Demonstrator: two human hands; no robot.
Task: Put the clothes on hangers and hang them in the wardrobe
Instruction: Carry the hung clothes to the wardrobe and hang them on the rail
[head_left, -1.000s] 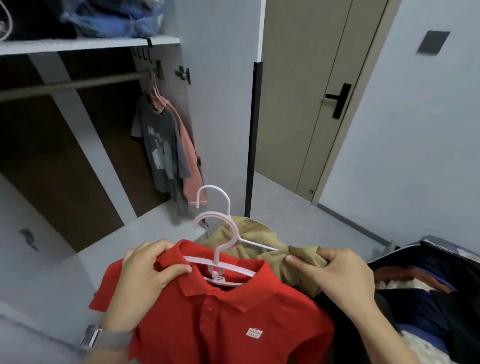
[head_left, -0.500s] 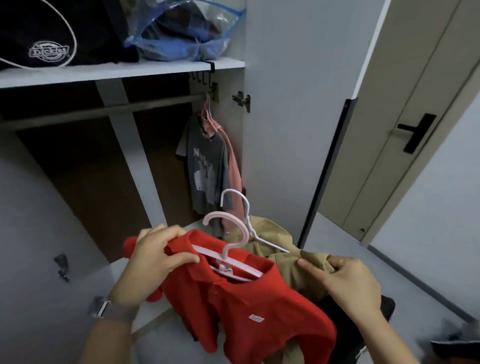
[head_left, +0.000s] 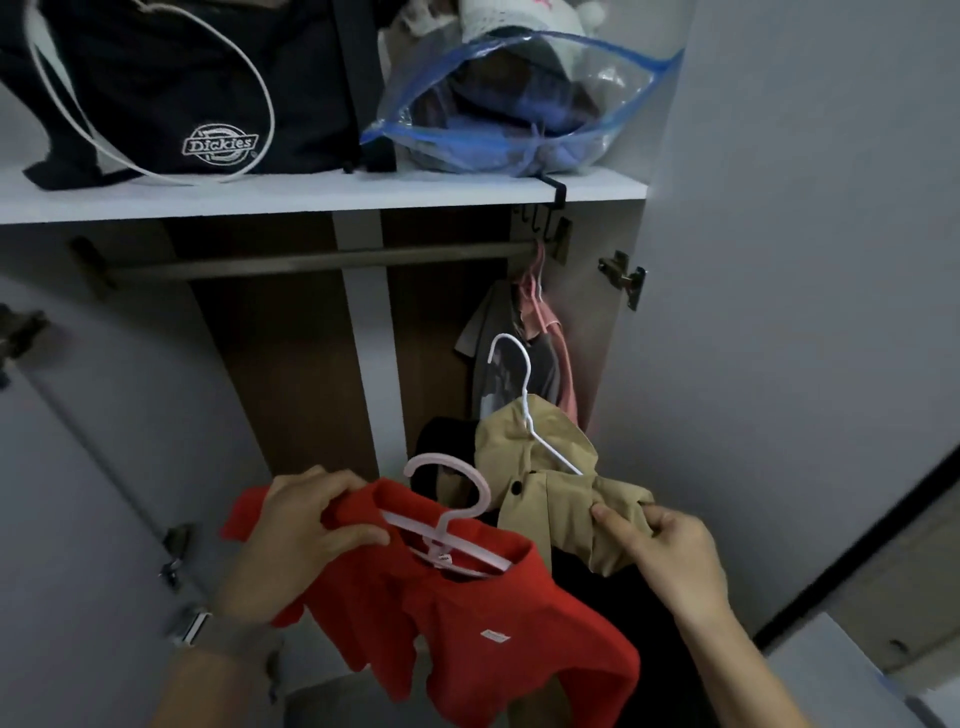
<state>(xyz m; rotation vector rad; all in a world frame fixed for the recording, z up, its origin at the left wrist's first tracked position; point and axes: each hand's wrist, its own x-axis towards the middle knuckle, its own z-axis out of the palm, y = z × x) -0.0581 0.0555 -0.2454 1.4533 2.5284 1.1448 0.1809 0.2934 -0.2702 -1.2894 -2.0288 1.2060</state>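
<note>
Red polo shirt (head_left: 467, 618) on pale pink plastic hanger (head_left: 447, 525), gripped at lower centre by left hand (head_left: 296, 540), right hand (head_left: 670, 551) pinching beige jacket (head_left: 550, 483), now raised nearer wardrobe's metal rail (head_left: 322, 260) at upper centre: hanging imminent.

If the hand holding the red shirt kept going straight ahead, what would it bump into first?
Probably nothing soon: the left hand points into the wardrobe's open space below the rail, toward the brown back panel. Depth is unclear.

Home bedroom: open wardrobe (head_left: 363, 197), hung clothes (head_left: 524, 364).
</note>
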